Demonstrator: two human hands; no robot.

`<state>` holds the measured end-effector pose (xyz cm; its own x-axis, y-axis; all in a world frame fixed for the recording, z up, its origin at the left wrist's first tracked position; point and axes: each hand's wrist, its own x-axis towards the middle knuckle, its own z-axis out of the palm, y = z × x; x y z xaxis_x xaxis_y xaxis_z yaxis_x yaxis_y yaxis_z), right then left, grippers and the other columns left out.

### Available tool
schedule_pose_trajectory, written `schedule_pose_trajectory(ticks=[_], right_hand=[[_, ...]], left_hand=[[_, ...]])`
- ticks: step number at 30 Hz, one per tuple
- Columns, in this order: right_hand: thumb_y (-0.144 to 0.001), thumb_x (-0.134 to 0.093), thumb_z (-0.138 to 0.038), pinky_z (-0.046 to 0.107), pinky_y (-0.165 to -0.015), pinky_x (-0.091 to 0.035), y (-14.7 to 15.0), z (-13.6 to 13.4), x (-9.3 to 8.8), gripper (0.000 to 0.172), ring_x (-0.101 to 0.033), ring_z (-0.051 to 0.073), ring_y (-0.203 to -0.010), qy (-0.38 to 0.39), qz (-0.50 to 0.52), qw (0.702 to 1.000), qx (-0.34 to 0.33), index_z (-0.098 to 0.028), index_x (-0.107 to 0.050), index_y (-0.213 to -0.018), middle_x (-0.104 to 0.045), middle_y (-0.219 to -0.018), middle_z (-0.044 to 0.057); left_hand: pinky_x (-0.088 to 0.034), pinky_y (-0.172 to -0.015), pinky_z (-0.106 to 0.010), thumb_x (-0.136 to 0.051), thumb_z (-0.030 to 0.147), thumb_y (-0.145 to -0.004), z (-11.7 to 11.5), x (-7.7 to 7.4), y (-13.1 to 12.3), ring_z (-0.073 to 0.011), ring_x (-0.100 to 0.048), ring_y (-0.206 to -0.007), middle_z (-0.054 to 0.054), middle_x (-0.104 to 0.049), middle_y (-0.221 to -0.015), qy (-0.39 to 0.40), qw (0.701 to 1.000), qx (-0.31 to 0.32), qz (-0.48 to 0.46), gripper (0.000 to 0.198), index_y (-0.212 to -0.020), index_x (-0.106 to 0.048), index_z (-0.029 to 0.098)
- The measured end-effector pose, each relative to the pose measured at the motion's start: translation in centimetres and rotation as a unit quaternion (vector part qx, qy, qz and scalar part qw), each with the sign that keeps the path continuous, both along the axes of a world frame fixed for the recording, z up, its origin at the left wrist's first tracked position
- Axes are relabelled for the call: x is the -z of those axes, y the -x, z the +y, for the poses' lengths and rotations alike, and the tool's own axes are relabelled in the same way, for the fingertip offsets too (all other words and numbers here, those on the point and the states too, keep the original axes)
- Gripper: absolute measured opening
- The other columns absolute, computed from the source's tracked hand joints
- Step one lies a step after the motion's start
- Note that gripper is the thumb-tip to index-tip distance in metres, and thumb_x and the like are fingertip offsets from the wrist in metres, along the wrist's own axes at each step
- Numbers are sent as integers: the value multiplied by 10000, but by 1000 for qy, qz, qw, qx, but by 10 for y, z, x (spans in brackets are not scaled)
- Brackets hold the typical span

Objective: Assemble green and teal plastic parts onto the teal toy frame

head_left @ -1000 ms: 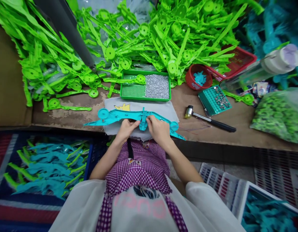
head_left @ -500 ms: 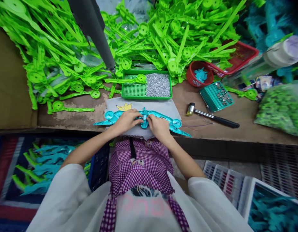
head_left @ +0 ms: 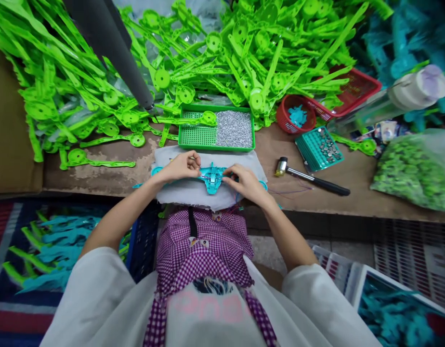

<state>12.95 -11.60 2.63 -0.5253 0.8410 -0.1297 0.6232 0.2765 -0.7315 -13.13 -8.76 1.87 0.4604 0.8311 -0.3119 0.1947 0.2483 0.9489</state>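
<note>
A long teal plastic toy part [head_left: 211,177] lies across a white cloth [head_left: 193,193] at the near edge of the bench. My left hand [head_left: 181,167] rests on its left half with fingers curled and pinched near the middle. My right hand [head_left: 246,182] covers its right half, fingers pinching at the centre piece. Most of both ends of the part is hidden under my hands and forearms. A thin purple thread [head_left: 294,190] trails right from the part.
A green tray [head_left: 197,137] of small silver screws sits behind the cloth. A hammer [head_left: 311,179], a teal tray [head_left: 318,149] and red baskets [head_left: 296,115] lie right. Green plastic parts [head_left: 244,53] are heaped behind. A grey post [head_left: 110,48] stands at the back left. Crates of teal parts [head_left: 56,250] sit below.
My left hand has moved up onto the left half of the teal part. Both hands have closed in on its middle, and the part has shifted slightly left.
</note>
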Motion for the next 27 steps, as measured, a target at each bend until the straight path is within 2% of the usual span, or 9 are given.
schedule_pose_trajectory(ticks=[3, 5, 10, 12, 16, 19, 21, 24, 27], right_hand=[[-972, -530, -313, 391, -927, -496, -4, -8, 6, 249, -610, 225, -1024, -16, 4, 999, -33, -202, -692, -1127, -631, -1115, 95], [-976, -509, -283, 410, -979, -486, -4, -10, 8, 275, -600, 234, -1090, -21, -6, 999, -49, -214, -692, -1171, -614, -1158, 101], [-965, -462, -187, 403, -966, -489, -3, -8, 10, 349, -586, 232, -1082, -54, -32, 996, -67, -234, -666, -1244, -605, -1184, 101], [-969, -424, -150, 404, -941, -478, -3, -8, 11, 385, -574, 236, -1060, -80, -65, 991, -86, -236, -666, -1256, -601, -1201, 110], [-983, -388, -121, 408, -906, -442, 1, -12, 12, 416, -562, 244, -1009, -122, -154, 969, -147, -243, -669, -1265, -616, -1198, 124], [-988, -385, -119, 425, -903, -430, 1, -13, 9, 406, -566, 252, -1007, -139, -185, 958, -171, -238, -667, -1255, -627, -1196, 136], [-1010, -409, -192, 434, -928, -448, -4, -12, 5, 357, -576, 251, -1053, -125, -135, 968, -171, -236, -658, -1261, -614, -1236, 139], [-1019, -461, -407, 445, -1012, -476, -19, -13, 3, 361, -574, 247, -1177, -86, 11, 992, -96, -238, -624, -1294, -586, -1285, 127], [-995, -480, -514, 465, -1051, -486, -31, -15, 6, 416, -591, 242, -1185, -65, 86, 994, -2, -225, -628, -1255, -606, -1232, 117]], left_hand=[[-423, -572, -233, -736, 252, -609, -5, -9, 5, -86, -530, -580, 35, -593, -674, -24, 999, -22, 16, 341, -835, -484, 210], [-427, -562, -239, -718, 256, -641, -12, -17, 9, -93, -526, -574, 37, -585, -677, -84, 995, -18, 58, 304, -837, -489, 217], [-413, -589, -255, -626, 236, -776, -25, -20, 18, -103, -518, -595, 35, -582, -714, -243, 947, -9, 211, 145, -853, -505, 218], [-406, -595, -259, -626, 238, -800, -23, -12, 20, -108, -515, -594, 39, -563, -691, -251, 941, -12, 226, 132, -853, -508, 215], [-430, -610, -251, -655, 294, -829, -16, 2, 23, -109, -528, -611, 36, -576, -710, -213, 958, -22, 192, 167, -870, -517, 209], [-441, -616, -249, -659, 321, -828, -16, -1, 22, -110, -531, -629, 28, -591, -741, -219, 961, -28, 165, 183, -870, -525, 204], [-448, -621, -252, -651, 332, -836, -20, -7, 25, -112, -538, -641, 22, -595, -761, -243, 957, -33, 157, 184, -877, -526, 204], [-488, -679, -274, -669, 343, -832, -28, -14, 41, -128, -574, -699, 11, -601, -807, -289, 936, -120, 160, 215, -874, -502, 214], [-517, -752, -298, -723, 330, -778, -35, -14, 69, -145, -598, -762, 8, -586, -823, -308, 894, -280, 163, 288, -859, -467, 226]])
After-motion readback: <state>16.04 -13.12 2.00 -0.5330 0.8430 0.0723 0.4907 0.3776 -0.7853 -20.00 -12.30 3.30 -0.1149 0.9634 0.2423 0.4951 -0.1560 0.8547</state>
